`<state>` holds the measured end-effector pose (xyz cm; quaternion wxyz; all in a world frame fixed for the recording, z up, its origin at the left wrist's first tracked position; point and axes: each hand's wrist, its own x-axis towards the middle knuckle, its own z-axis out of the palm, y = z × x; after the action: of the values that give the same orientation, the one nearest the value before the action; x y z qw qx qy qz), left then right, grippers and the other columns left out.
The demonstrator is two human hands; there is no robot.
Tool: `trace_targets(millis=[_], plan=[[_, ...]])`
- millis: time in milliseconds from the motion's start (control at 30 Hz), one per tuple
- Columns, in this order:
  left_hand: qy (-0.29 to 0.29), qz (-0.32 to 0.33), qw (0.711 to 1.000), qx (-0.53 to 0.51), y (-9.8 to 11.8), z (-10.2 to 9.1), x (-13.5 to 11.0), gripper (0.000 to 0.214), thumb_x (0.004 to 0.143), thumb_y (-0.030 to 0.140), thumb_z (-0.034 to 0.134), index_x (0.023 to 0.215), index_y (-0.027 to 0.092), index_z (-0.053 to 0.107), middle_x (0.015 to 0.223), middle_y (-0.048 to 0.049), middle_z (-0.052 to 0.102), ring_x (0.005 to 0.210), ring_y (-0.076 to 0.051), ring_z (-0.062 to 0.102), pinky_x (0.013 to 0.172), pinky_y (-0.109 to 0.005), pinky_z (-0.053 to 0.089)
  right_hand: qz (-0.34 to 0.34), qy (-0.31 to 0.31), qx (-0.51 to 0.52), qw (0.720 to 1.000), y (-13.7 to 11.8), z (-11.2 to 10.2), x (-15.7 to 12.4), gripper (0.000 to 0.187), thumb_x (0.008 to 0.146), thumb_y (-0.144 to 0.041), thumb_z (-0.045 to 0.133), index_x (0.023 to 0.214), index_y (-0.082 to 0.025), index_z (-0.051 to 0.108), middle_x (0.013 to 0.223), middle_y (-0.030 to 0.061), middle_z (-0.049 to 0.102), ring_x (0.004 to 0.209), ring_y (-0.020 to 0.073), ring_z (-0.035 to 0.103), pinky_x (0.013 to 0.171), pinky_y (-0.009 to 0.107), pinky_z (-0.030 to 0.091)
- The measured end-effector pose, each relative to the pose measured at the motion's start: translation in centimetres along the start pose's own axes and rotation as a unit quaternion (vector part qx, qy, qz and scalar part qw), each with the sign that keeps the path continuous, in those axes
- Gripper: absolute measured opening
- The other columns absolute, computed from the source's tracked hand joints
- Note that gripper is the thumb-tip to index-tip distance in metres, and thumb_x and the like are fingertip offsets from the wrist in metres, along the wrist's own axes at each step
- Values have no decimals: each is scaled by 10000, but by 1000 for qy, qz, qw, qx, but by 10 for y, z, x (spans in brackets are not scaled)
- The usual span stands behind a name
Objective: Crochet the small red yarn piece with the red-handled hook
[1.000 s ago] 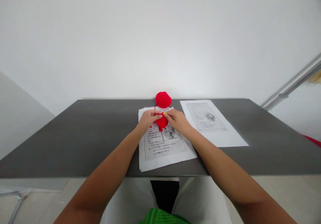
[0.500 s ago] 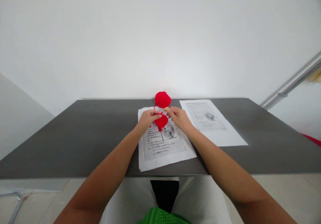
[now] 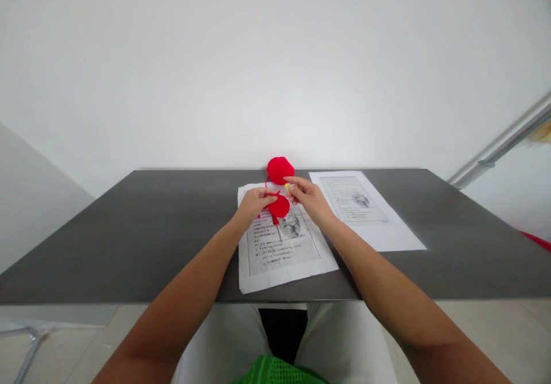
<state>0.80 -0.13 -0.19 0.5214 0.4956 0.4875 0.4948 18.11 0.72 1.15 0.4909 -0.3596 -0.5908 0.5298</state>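
My left hand (image 3: 255,205) pinches the edge of a red crocheted piece (image 3: 280,206), held above a printed sheet. Strands of red yarn dangle below it and run by the fingers. Beside it on the right, my right hand (image 3: 306,196) has the index finger lifted and stretched forward. Near its thumb tip a small yellow item (image 3: 287,186) is held; most of it is hidden, so its kind is unclear. Just beyond the hands rests a red ball of yarn (image 3: 280,170), with a strand leading down to the left hand.
Under the hands lies a creased printed sheet (image 3: 284,263) with a grey picture. To its right is a second printed sheet (image 3: 387,237). Both are on a dark grey table (image 3: 142,229) that meets a white wall (image 3: 275,74). A metal rail (image 3: 512,148) slants at the far right.
The right index finger has lifted and straightened away from the thumb, showing more of the yellow item. The left hand keeps its pinch on the crocheted piece almost unmoved.
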Motion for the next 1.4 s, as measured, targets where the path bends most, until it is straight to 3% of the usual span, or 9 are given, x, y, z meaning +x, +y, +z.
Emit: trace_targets(millis=[200,633,1167,1400], plan=[[-3,0,1000,-8,-1,0,-1,227,596,217,802,791,132,724,687,-33,728,629,-154,649,696,-321,519,11,-5,58,998,0,3,0,305,706,-427,705,900,-211,612,632,-50,593,553,97,538,540,234,448],[-7,10,1000,-1,-2,-1,1,207,608,246,797,757,131,712,630,-23,708,599,-148,638,656,-298,505,21,-65,21,997,1,5,-3,300,710,-411,726,852,-190,581,622,-46,625,531,89,552,498,214,425],[-45,-21,997,-54,-3,2,-2,244,587,269,814,761,118,734,663,-58,714,659,-176,661,699,-317,528,83,-44,-9,996,5,3,-1,210,694,-134,685,719,-202,488,523,-47,641,414,79,519,396,180,369],[-28,-18,999,-24,4,7,-7,162,607,245,794,722,148,733,646,-37,724,572,-156,632,589,-291,508,100,-43,-39,993,2,2,1,187,680,-106,658,670,-199,496,490,-41,632,380,76,468,367,182,337]])
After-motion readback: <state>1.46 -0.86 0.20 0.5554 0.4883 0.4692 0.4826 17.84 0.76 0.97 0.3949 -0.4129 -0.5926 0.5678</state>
